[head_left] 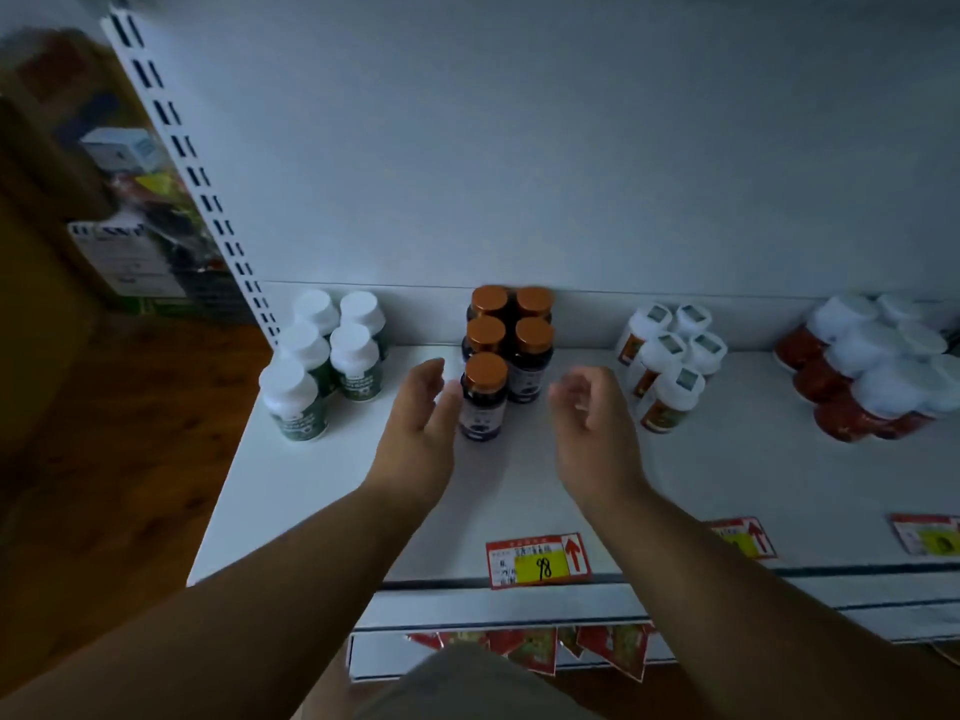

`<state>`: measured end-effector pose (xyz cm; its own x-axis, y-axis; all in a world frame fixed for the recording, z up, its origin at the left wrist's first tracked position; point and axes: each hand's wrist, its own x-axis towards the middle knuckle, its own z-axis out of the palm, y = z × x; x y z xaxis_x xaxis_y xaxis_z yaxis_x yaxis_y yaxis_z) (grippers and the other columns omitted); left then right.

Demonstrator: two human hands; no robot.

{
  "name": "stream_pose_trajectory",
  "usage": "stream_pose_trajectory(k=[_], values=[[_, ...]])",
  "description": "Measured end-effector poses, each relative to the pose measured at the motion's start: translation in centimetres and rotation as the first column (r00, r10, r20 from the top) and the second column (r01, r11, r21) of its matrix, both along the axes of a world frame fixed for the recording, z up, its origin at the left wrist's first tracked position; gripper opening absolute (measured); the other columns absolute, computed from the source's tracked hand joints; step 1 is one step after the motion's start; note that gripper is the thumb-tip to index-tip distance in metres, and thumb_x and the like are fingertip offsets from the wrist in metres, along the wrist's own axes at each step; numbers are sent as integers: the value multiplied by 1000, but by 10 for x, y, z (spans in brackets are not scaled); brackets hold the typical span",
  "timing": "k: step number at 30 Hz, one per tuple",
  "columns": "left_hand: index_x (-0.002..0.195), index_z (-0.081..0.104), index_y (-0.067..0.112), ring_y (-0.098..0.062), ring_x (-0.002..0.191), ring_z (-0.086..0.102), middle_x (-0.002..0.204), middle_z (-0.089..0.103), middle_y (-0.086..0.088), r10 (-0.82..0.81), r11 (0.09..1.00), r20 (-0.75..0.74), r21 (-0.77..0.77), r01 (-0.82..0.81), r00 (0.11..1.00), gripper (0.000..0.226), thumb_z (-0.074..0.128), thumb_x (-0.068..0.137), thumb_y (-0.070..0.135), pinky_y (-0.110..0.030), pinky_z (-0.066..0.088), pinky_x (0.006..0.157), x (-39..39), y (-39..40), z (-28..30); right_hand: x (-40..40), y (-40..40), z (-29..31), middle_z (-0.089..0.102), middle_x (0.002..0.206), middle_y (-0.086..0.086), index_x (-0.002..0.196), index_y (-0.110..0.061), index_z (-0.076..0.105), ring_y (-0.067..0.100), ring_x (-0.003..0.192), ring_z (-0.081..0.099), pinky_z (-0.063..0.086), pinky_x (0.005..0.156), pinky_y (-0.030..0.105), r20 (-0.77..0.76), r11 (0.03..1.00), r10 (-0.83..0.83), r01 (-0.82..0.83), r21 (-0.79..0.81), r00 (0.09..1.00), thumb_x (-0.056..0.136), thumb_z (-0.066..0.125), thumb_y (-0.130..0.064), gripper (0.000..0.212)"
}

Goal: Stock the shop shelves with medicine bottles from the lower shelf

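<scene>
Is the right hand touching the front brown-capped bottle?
Apart. The head view shows bare white shelf between the right hand and the front brown-capped bottle.

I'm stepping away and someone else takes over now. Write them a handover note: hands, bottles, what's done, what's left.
Left hand: open, holding nothing, beside the front orange-capped bottle; whether it touches is unclear.
Right hand: open, fingers loosely curled, holding nothing, right of that bottle.
On the shelf: five orange-capped bottles, two rows of two plus one in front; green-label bottles at left; white-capped groups at right.
Done: the front bottle stands upright.
Left: the spot beside it is unfilled; probably fetch another from the lower shelf, out of view.
</scene>
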<state>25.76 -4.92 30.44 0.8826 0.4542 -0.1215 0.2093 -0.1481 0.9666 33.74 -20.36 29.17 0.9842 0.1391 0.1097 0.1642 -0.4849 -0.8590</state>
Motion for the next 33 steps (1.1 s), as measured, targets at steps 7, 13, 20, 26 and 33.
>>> stream_pose_trajectory(k=[7,13,20,26,33], values=[[145,47,27,-17,129,53,141,56,3,13,922,-31,-387,-24,999,64,46,93,65,-37,41,109,64,11,-10,44,28,11,30,160,2,156,-22,21,22,144,32,29,116,46,-276,990,54,-14,142,960,99,32,-60,69],[141,53,22,-15,109,64,120,68,1,10,874,-79,-483,-47,997,44,43,103,42,-29,51,83,77,11,-12,58,37,8,49,143,-11,146,-33,40,13,131,45,34,112,44,-258,963,185,-123,238,948,98,35,-61,55],[146,45,37,-17,125,55,137,59,6,21,883,-57,-467,-45,998,43,43,103,40,-44,39,112,79,4,-17,65,25,8,48,144,-13,146,-34,40,11,133,43,32,115,42,-271,961,244,-196,193,931,102,30,-55,50],[149,41,33,-16,128,52,140,55,5,15,877,-35,-479,-30,999,44,40,105,36,-35,40,107,78,0,-14,68,21,6,43,149,-11,151,-30,35,11,136,38,29,114,37,-277,965,237,-193,177,931,104,29,-52,52],[148,41,38,-23,129,52,141,57,3,8,884,-68,-465,-38,998,44,39,104,43,-49,38,112,82,-1,-17,66,22,5,42,152,-5,151,-30,34,13,136,38,31,110,35,-266,971,212,-172,165,940,104,26,-52,52]])
